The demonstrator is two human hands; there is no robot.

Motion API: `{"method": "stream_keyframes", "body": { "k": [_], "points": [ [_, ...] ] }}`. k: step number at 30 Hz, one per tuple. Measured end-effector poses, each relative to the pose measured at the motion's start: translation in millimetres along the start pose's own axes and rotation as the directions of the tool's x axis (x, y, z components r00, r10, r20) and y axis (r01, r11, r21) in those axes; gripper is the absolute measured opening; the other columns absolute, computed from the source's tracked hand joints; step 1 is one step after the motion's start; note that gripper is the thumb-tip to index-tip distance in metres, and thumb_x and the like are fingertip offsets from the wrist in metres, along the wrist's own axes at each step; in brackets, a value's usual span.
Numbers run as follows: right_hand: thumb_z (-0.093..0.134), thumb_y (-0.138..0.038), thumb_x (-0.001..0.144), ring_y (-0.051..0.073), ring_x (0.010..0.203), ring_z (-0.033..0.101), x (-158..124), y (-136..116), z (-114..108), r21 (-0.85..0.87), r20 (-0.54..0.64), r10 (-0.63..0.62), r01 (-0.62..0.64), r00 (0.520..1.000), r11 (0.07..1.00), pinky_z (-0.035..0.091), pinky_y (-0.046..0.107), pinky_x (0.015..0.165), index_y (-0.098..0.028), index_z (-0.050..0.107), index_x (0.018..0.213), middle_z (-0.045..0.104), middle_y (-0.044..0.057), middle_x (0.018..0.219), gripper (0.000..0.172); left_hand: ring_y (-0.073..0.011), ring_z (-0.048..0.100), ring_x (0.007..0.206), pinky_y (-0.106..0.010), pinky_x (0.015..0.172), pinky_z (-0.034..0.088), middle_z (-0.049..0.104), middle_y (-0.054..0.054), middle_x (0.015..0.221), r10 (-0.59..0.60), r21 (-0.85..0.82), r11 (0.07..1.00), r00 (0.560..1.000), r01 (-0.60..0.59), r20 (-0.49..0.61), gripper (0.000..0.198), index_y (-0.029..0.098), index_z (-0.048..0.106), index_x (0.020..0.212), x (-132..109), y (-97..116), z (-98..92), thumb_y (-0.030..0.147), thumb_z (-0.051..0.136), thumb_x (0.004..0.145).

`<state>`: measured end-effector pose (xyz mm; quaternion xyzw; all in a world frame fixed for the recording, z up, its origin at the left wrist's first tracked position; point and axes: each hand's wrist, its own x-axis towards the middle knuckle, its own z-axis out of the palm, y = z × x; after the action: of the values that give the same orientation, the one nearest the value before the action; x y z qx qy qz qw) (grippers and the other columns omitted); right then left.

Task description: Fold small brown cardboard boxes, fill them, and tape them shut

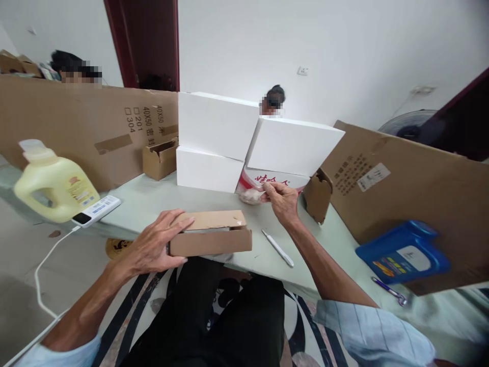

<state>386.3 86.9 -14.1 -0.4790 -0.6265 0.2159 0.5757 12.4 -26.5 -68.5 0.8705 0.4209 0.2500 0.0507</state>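
Observation:
My left hand (162, 242) grips the left end of a small brown cardboard box (212, 242), fingers on top and thumb at the front. The box lies at the table's front edge, its lid flap slightly raised along a gap. My right hand (281, 200) is closed in a pinch at the edge of a crumpled wad of clear plastic (251, 196). That wad is in front of a red and white printed carton (275, 178). A slim white utility knife (278, 248) rests on the table between the box and my right forearm.
White boxes (214, 122) are stacked at the back. Small open cardboard boxes (159, 159) flank them. Cardboard panels (412, 204) stand at both sides. A yellow detergent jug (57, 178), white power bank (97, 210), blue bottle (405, 252) and purple-handled tool (388, 290) lie around. Two people's heads show behind.

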Motion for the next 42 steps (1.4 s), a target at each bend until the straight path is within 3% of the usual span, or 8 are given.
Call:
{"method": "stream_keyframes", "body": {
  "k": [7,16,20,23,27,32,37,42],
  "points": [
    [0.049,-0.047,0.102,0.023,0.077,0.07,33,73,-30,-0.57,-0.044,-0.168,0.113,0.985,0.814,0.052,0.032,0.072,-0.021,0.076,0.088,0.078,0.007,0.085,0.04,-0.0394,0.05,0.142,-0.051,0.112,0.053,0.046,-0.012,0.16,-0.091,0.01,0.996,0.995,0.091,-0.034,0.089,0.035,0.039,0.163,1,-23,-9.5,0.043,0.077,0.083],
    [0.052,-0.031,0.105,0.021,0.083,0.061,75,142,-20,-0.81,0.06,-0.146,0.133,0.988,0.571,0.03,0.03,0.066,-0.016,0.078,0.095,0.076,0.013,0.099,0.031,-0.0387,0.051,0.142,-0.052,0.113,0.053,0.045,-0.01,0.161,-0.084,0.022,0.996,0.996,0.085,-0.025,0.088,0.038,0.038,0.163,10,-25,-2.4,0.041,0.074,0.083],
    [0.054,-0.024,0.103,0.02,0.079,0.057,69,177,-3,-0.852,0.136,-0.116,0.175,0.984,0.493,0.024,0.031,0.062,-0.016,0.077,0.089,0.074,0.012,0.093,0.028,-0.0389,0.05,0.143,-0.052,0.11,0.056,0.043,-0.009,0.163,-0.108,0.025,0.994,0.994,0.108,-0.007,0.088,0.039,0.036,0.163,10,-26,0.8,0.037,0.072,0.082],
    [0.054,-0.022,0.103,0.021,0.087,0.059,56,197,9,-0.853,0.207,-0.119,0.239,0.971,0.463,0.031,0.029,0.065,-0.016,0.077,0.096,0.075,0.012,0.103,0.025,-0.0388,0.049,0.145,-0.053,0.112,0.055,0.042,-0.008,0.165,-0.115,0.019,0.993,0.993,0.115,-0.001,0.09,0.039,0.035,0.164,10,-25,3.2,0.036,0.072,0.081],
    [0.055,-0.033,0.105,0.026,0.112,0.058,41,212,15,-0.841,0.279,-0.148,0.316,0.949,0.44,0.044,0.032,0.086,-0.018,0.074,0.119,0.07,0.016,0.131,0.028,-0.0394,0.047,0.147,-0.055,0.115,0.052,0.04,-0.008,0.167,-0.12,0.006,0.993,0.993,0.12,0.014,0.091,0.039,0.035,0.164,12,-23,7.2,0.034,0.072,0.081],
    [0.046,-0.046,0.108,0.034,0.126,0.054,30,225,15,-0.852,0.291,-0.141,0.324,0.946,0.412,0.044,0.045,0.103,-0.016,0.064,0.142,0.058,0.018,0.153,0.048,-0.0389,0.046,0.148,-0.054,0.116,0.05,0.038,-0.01,0.167,-0.124,-0.015,0.992,0.991,0.125,0.047,0.091,0.037,0.034,0.165,15,-21,8.7,0.027,0.071,0.082],
    [0.045,-0.046,0.106,0.039,0.138,0.049,25,231,11,-0.871,0.272,0.012,0.24,0.962,0.429,0.043,0.053,0.111,-0.014,0.046,0.159,0.042,0.019,0.167,0.061,-0.0387,0.045,0.149,-0.055,0.119,0.048,0.038,-0.011,0.167,-0.127,-0.018,0.992,0.989,0.129,0.071,0.094,0.037,0.034,0.164,21,-21,2.7,0.028,0.076,0.081],
    [0.048,-0.048,0.104,0.042,0.141,0.052,30,209,1,-0.854,0.289,0.186,0.166,0.939,0.493,0.049,0.059,0.107,-0.017,0.034,0.166,0.032,0.02,0.172,0.071,-0.0371,0.045,0.15,-0.053,0.121,0.048,0.039,-0.012,0.166,-0.117,-0.062,0.991,0.991,0.121,0.067,0.095,0.033,0.034,0.163,24,-18,-1.0,0.029,0.08,0.08]
  ]
}}
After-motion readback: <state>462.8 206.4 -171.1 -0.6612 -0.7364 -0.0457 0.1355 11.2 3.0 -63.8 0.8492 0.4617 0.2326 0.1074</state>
